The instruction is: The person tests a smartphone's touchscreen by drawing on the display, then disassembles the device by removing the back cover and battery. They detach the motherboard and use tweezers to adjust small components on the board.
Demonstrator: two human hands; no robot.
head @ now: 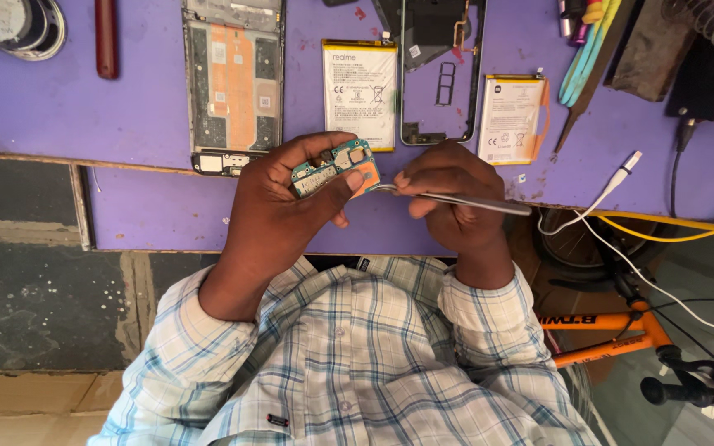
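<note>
A checked shirt (349,363) is seen nearest. Beyond it, a small circuit board (336,168) is gripped in the left hand (278,206), and metal tweezers (456,198) are pinched in the right hand (456,202), tips at the board's right edge. Farther off, on the purple counter (68,107), an opened phone frame (233,83) and two batteries (360,92) are laid out, not reassembled.
</note>
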